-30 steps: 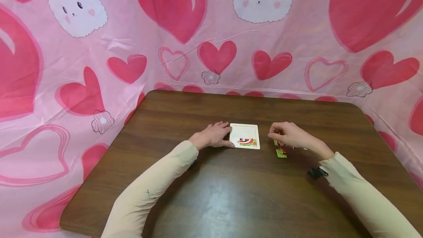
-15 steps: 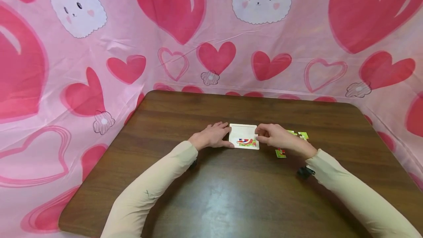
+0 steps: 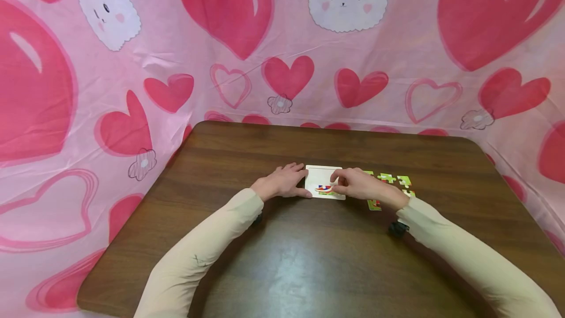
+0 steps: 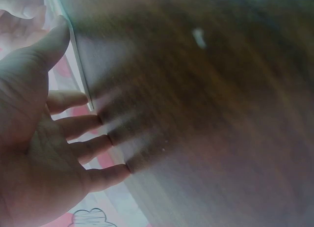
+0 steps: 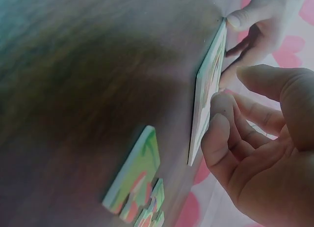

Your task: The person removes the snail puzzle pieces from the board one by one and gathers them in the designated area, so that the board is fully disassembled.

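A white square puzzle tray (image 3: 319,174) lies flat on the table. Puzzle pieces (image 3: 324,189) with red, blue and green print sit along its near edge. My left hand (image 3: 284,180) rests at the tray's left side, fingers spread on the tabletop and thumb at the near corner. My right hand (image 3: 358,184) is over the tray's right half with bent fingers, covering part of the pieces. In the right wrist view its thumb stands apart from the fingers, and no piece shows between them; the fingertips (image 5: 216,126) overlap the tray's edge.
To the right of the tray several loose puzzle pieces (image 3: 386,178) lie on the brown wooden table (image 3: 282,254), partly behind my right hand and wrist. A pink heart-print cloth (image 3: 291,23) hangs behind and beside the table.
My right hand has moved left from the loose pieces to over the tray, uncovering several pieces behind it. My left hand has stayed at the tray's left side.
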`<state>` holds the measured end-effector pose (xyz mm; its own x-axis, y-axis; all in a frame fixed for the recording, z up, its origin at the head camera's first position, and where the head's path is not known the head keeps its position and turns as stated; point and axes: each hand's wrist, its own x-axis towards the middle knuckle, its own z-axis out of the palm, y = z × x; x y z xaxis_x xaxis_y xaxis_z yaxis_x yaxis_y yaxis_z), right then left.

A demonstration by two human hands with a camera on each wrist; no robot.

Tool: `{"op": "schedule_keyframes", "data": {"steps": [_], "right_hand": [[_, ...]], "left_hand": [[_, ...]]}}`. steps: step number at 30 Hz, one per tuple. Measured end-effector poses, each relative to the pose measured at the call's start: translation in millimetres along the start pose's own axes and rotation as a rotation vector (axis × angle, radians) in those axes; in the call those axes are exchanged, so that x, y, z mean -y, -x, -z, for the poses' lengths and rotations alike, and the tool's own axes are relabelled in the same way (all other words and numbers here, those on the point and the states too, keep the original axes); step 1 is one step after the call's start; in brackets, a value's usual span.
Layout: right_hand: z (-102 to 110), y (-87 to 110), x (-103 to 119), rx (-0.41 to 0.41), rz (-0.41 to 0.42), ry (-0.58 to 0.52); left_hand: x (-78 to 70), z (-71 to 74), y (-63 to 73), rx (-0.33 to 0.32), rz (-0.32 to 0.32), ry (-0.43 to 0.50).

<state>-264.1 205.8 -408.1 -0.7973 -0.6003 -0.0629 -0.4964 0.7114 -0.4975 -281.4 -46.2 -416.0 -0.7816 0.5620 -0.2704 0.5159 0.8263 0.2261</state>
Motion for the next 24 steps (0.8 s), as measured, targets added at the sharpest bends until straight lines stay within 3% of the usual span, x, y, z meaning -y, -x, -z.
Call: {"op": "schedule_keyframes", "data": {"steps": [24], "right_hand": [[-13, -15.9, 6, 0.017, 0.028, 0.09]], "left_hand": [[-2.0, 1.5, 1.5, -0.005, -0.003, -0.006]]}}
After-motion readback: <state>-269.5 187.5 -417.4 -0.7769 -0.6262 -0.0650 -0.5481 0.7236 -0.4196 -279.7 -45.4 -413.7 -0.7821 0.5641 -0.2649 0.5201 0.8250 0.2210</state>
